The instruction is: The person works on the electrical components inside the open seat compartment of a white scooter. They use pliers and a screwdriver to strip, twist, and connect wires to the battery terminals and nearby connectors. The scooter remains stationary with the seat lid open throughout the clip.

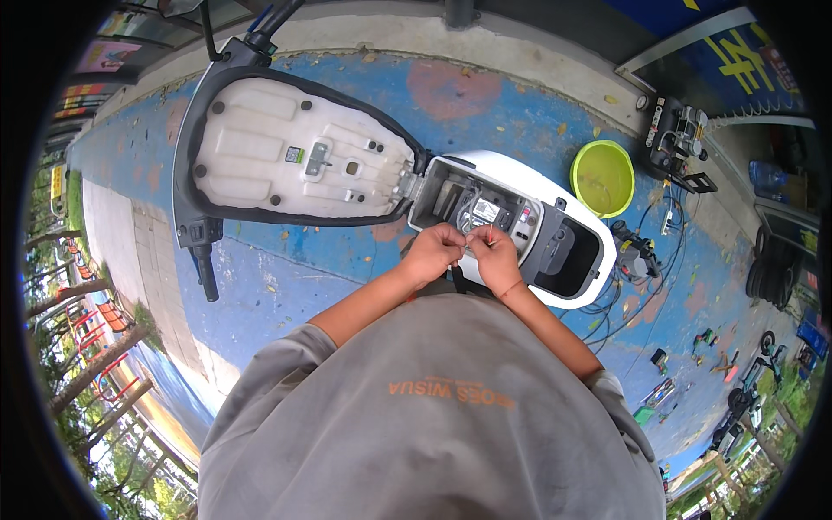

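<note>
Thin red wire: above near edge of scooter compartment. Right hand: pinching wire. Left hand: fingertips pressed together, contents too small to tell. Raised seat: at compartment's left edge.

A loose grey shirt is worn with wide sleeves ending near the elbows, its cloth creased in soft folds; a line of orange lettering is printed across the front, and a thin red cord is looped around the right wrist
</note>
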{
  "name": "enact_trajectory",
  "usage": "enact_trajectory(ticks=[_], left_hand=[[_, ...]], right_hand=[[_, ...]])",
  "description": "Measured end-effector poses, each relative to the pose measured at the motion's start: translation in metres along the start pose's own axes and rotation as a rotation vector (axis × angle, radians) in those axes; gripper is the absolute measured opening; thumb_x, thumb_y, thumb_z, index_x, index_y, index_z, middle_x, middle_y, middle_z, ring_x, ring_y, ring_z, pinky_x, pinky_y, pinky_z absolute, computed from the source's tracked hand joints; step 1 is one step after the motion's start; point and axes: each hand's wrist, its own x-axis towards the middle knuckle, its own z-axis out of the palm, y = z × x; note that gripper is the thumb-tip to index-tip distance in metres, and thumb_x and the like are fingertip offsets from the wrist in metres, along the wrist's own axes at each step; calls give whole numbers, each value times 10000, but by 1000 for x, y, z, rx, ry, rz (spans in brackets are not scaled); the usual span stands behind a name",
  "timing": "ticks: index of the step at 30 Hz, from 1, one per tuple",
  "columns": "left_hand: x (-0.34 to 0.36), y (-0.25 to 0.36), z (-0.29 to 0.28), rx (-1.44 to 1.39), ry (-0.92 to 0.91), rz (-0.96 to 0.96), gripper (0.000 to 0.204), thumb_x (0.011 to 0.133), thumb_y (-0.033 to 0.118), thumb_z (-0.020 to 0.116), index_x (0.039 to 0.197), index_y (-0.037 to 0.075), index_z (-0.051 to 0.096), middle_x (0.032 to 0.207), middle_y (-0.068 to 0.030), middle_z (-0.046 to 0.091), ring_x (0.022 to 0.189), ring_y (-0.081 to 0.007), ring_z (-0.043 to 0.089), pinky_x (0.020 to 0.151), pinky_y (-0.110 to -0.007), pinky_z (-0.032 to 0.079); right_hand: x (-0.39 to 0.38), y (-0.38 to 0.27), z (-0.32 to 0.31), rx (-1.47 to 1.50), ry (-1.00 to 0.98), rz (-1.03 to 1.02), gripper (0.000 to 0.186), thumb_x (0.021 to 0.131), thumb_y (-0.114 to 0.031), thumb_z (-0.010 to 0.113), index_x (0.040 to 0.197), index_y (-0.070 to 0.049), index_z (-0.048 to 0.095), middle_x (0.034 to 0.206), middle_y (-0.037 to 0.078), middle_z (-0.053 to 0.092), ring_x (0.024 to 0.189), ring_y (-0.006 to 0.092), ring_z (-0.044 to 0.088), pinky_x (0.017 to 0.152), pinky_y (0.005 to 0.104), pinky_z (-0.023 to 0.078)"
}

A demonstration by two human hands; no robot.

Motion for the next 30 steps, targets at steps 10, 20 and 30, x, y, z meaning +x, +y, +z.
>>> enact_trajectory(ticks=[10,20,30], left_hand=[[-4,3,-2,-86,18,-60,127,893,-38,680,1012,-15,716,918,-65,694,800,-140,643,717,-280,527],[5,-5,-17,-95,8,-129,117,905,-41,692,1019,-35,717,948,-100,735,840,-166,698,756,-308,577],[1,-11,-1,-56,50,-60,74,905,-72,696,963,-39,664,940,-101,717,874,-162,704,766,-288,589]], right_hand=[[2,-7,-12,366,-134,291,47,980,-41,681,997,-11,713,754,-25,605,605,53,450,546,231,349],[-12,7,-11,454,-66,402,96,940,20,698,1030,-13,699,799,21,660,615,87,507,553,251,381],[-16,27,-9,558,-69,505,75,932,-17,728,1006,-12,718,801,35,688,600,83,524,529,256,388]])
